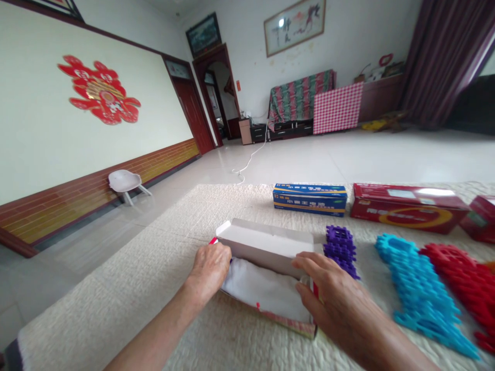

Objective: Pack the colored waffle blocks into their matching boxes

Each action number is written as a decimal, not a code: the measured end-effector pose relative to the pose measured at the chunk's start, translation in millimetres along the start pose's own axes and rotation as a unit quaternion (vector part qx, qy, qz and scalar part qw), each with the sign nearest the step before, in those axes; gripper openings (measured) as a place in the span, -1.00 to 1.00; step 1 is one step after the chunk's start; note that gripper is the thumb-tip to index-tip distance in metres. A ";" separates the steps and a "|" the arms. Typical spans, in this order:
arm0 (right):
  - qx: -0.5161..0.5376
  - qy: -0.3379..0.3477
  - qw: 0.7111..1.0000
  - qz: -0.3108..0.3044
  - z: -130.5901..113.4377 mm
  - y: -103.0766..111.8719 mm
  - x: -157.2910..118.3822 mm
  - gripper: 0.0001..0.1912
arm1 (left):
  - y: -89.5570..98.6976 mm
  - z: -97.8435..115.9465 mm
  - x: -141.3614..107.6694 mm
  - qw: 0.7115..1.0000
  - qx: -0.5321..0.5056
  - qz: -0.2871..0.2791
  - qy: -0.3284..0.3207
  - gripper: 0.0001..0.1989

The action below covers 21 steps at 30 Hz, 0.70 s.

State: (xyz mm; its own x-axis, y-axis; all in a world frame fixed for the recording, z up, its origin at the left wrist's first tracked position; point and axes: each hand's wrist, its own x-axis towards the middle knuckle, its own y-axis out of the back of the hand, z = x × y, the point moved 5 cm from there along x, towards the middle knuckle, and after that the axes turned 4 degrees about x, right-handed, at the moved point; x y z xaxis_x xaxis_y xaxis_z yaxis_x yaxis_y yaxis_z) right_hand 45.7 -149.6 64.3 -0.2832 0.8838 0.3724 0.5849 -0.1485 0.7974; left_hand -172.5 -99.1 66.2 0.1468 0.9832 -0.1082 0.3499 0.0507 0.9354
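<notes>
A long cardboard box (278, 320) lies on a cream quilted cover, its white-lined lid (270, 238) raised at the far side. Inside it rests a whitish wrapped item (263, 288) with a small red mark. My left hand (212, 263) is closed on the box's left end. Over the right end is my right hand (325, 288), fingers apart, its fingertips near the lid and the box's inner edge. Just beyond that end lie purple interlocking plastic pieces (340, 247).
Behind stand a blue box (309, 200) and a red box (410, 208), with another red box (481, 219) at the right edge. Cyan pieces (419, 288) and red pieces (464, 288) lie to the right. A small white seat (125, 180) stands on the floor at left.
</notes>
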 end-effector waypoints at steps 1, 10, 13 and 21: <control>0.002 -0.001 1.000 -0.004 -0.5 0.2 0.2 -0.66 | 2.2 1.1 0.5 1.000 0.002 -0.002 -0.005 -0.66; 0.010 -0.017 1.000 -0.019 -1.0 -1.4 0.7 -0.66 | -3.9 -5.2 0.5 0.999 0.012 0.038 -0.031 -0.64; 0.007 -0.013 1.000 -0.013 -0.2 -1.7 0.8 -0.66 | -4.3 -10.4 0.8 0.998 0.003 0.053 -0.032 -0.68; 0.002 0.016 1.000 0.016 4.2 -1.7 1.4 -0.65 | 10.8 -64.1 -1.5 0.917 -0.265 0.288 0.070 -0.83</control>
State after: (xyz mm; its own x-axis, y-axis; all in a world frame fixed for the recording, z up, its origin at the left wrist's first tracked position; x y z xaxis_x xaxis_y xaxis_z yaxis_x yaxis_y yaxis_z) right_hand 47.5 -146.2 61.5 -0.2885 0.8636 0.4135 0.5979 -0.1748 0.7823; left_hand -228.3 -88.9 98.1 0.0331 0.8842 0.4659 -0.2535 -0.4435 0.8597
